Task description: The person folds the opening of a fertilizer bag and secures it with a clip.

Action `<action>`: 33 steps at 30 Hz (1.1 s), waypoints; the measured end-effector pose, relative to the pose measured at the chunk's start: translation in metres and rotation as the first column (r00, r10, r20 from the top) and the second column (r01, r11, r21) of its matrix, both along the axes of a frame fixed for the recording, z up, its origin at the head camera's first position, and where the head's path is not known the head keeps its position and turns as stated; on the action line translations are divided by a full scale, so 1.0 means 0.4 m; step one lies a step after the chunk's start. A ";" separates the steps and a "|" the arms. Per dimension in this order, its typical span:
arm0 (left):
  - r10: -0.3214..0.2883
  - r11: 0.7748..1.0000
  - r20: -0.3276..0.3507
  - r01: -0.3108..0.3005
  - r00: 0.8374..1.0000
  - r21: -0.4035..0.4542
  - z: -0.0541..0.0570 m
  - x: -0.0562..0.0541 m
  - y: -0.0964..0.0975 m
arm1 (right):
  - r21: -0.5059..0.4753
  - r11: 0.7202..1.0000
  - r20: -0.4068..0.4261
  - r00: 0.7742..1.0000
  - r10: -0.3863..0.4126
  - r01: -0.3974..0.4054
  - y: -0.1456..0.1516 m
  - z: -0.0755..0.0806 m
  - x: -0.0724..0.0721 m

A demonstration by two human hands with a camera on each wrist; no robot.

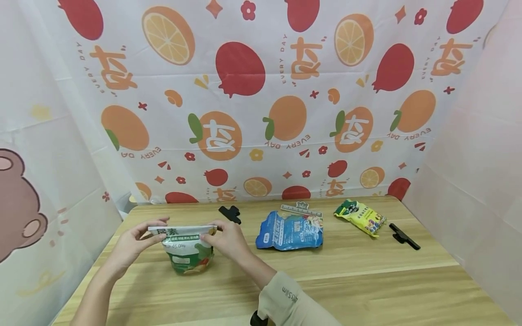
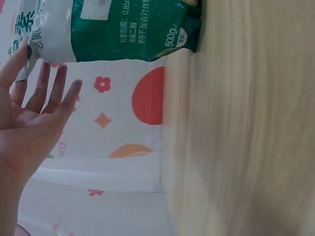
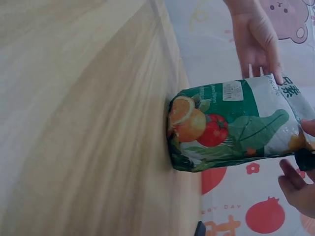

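A green and white bag (image 1: pixel 185 253) with fruit and vegetable pictures stands upright on the wooden table. My left hand (image 1: pixel 132 246) pinches its top left corner between thumb and fingers. At the top right corner, my right hand (image 1: pixel 228 240) pinches the bag's edge the same way. The top edge is stretched flat between both hands. In the left wrist view the thumb of the left hand (image 2: pixel 29 113) lies on the front of the bag (image 2: pixel 133 29), its other fingers behind. In the right wrist view the bag (image 3: pixel 231 123) shows its base on the table.
Right of the bag lies a blue bag (image 1: pixel 289 232), with a silver ruler-like clip (image 1: pixel 302 209) behind it. A black clip (image 1: pixel 230 213) lies behind my right hand. Farther right are a yellow-green packet (image 1: pixel 362 218) and another black clip (image 1: pixel 404 236). A fruit-print curtain (image 1: pixel 261 136) hangs behind the table.
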State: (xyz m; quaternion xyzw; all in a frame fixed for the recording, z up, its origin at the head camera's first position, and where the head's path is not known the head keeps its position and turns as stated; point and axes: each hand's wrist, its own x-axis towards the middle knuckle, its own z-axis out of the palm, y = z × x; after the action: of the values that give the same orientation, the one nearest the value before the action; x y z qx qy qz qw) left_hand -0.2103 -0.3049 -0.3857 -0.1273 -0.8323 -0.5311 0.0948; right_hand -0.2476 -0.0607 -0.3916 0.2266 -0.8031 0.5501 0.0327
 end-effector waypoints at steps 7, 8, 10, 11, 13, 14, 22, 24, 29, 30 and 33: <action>-0.065 0.913 -0.408 -0.111 0.911 -0.393 0.054 0.011 0.073 | 0.386 0.919 -0.403 0.910 0.095 0.075 -0.003 0.041 -0.005; -0.083 0.886 -0.432 -0.132 0.898 -0.444 0.063 0.013 0.085 | 0.432 0.897 -0.447 0.886 0.124 0.093 -0.005 0.049 -0.006; -0.103 0.843 -0.432 -0.153 0.896 -0.516 0.078 0.015 0.105 | 0.489 0.863 -0.507 0.846 0.163 0.126 -0.013 0.058 -0.007; -0.104 0.828 -0.424 -0.158 0.900 -0.538 0.083 0.015 0.113 | 0.509 0.850 -0.518 0.837 0.176 0.136 -0.017 0.062 -0.007; -0.095 0.815 -0.400 -0.160 0.912 -0.557 0.088 0.011 0.119 | 0.523 0.838 -0.535 0.825 0.183 0.154 -0.026 0.065 -0.004; -0.088 0.813 -0.400 -0.167 0.912 -0.558 0.086 0.008 0.119 | 0.526 0.834 -0.547 0.817 0.180 0.169 -0.030 0.065 -0.002; -0.076 0.845 -0.464 -0.190 0.883 -0.501 0.072 -0.010 0.118 | 0.432 0.863 -0.687 0.716 0.124 0.264 -0.035 0.047 0.004; -0.086 0.854 -0.491 -0.189 0.867 -0.484 0.069 -0.011 0.119 | 0.401 0.872 -0.719 0.686 0.111 0.280 -0.034 0.040 0.004; -0.082 0.863 -0.520 -0.200 0.851 -0.463 0.064 -0.008 0.121 | 0.352 0.890 -0.769 0.632 0.099 0.289 -0.033 0.027 0.003; -0.074 0.862 -0.517 -0.205 0.853 -0.463 0.064 -0.005 0.122 | 0.347 0.892 -0.777 0.622 0.100 0.290 -0.033 0.025 0.002; -0.049 0.851 -0.502 -0.227 0.864 -0.474 0.063 0.001 0.124 | 0.331 0.901 -0.793 0.600 0.105 0.280 -0.030 0.021 0.001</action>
State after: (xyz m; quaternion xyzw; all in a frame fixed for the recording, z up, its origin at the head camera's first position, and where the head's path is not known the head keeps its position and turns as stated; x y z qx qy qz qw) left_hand -0.2100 -0.2554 -0.3607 -0.2400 -0.8963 -0.2311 0.2927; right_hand -0.2471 -0.0728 -0.3830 0.4078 -0.8129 0.2012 0.3639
